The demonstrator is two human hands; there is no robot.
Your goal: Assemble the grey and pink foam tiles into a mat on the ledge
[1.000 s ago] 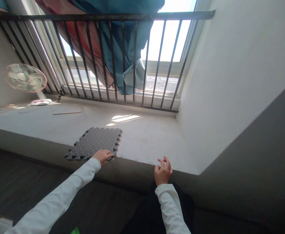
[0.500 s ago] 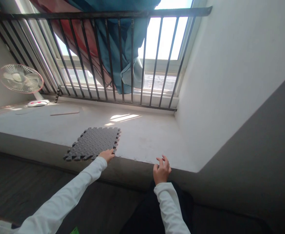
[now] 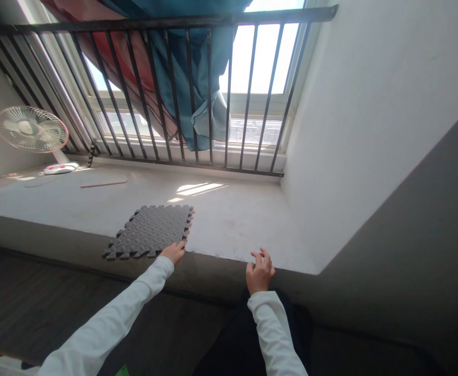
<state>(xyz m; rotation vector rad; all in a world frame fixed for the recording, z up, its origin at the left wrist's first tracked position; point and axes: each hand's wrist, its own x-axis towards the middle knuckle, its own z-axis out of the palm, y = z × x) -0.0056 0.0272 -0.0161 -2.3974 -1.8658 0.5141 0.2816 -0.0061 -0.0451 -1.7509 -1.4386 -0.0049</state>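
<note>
A grey interlocking foam mat tile (image 3: 154, 230) with toothed edges lies on the white ledge (image 3: 232, 224), its near side sticking out past the ledge's front edge. My left hand (image 3: 173, 253) is closed at the tile's near right corner, fingers over the top; the thumb side is hidden from me. Further right, my right hand (image 3: 260, 274) is at the ledge's front edge, holding nothing. Its fingers are apart and slightly bent.
A fan (image 3: 35, 130) stands on the ledge at the far left. A thin stick (image 3: 103, 184) lies behind the tile. Dark metal railing (image 3: 189, 94) runs before the window and curtain (image 3: 177, 68). A white wall (image 3: 354, 146) rises at right; dark floor (image 3: 56, 303) lies below.
The view has shifted very slightly. Both hands and the foam mat tile keep nearly the same places.
</note>
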